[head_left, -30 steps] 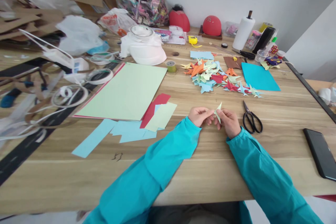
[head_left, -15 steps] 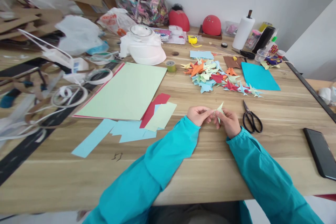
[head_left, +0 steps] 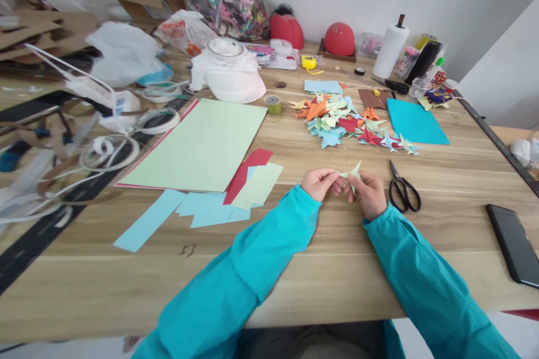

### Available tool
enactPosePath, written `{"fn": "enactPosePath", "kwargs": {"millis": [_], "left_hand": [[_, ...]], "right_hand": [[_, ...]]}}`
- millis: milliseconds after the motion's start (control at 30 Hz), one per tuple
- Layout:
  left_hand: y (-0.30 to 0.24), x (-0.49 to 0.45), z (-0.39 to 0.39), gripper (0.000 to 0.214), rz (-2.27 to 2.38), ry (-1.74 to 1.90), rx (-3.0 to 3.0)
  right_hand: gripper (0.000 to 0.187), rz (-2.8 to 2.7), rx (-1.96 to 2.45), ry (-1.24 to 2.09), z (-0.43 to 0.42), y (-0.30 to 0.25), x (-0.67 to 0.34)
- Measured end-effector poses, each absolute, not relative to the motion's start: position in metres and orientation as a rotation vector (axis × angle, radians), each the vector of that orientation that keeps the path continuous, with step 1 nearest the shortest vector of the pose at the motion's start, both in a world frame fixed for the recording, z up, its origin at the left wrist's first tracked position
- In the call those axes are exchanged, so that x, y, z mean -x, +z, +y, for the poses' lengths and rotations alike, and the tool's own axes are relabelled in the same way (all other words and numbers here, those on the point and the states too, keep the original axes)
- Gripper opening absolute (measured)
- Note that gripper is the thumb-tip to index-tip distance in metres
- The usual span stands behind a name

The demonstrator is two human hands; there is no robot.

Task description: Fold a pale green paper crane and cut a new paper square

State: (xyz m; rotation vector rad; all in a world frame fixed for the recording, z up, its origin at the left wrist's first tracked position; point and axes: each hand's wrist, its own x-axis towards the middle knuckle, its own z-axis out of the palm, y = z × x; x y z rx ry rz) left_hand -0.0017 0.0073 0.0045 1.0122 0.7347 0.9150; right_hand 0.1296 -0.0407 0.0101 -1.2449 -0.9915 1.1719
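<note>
A small pale-green folded paper crane [head_left: 356, 170] is held up between my two hands, just above the wooden table. My right hand [head_left: 369, 195] pinches its body between thumb and fingers. My left hand [head_left: 319, 184] is closed in a pinch at the crane's left point, its fingertips partly hidden. Beyond my hands lies a heap of folded paper cranes [head_left: 332, 118] in orange, green, blue and red. Black-handled scissors [head_left: 404, 189] rest just right of my right hand.
Left of my hands are large pale-green sheets [head_left: 202, 146], blue paper strips [head_left: 147, 221] and red and green pieces. A thread spool [head_left: 273, 105] stands behind them. A turquoise square [head_left: 416, 122] lies at back right, a phone [head_left: 512, 244] at the right edge. Coiled white cords [head_left: 109, 151] clutter the left.
The crane has shifted slightly right and tilted in my fingers, and its left point now shows more. Both hands stay in nearly the same place.
</note>
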Motion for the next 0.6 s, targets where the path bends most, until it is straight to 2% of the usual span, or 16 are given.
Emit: {"fn": "enactPosePath", "kwargs": {"millis": [600], "left_hand": [[0.0057,0.0027,0.0065,0.035,0.689,0.896,-0.872]], "right_hand": [[0.031,-0.982,1.251,1.162,-0.0400,0.0091,-0.1299]]}}
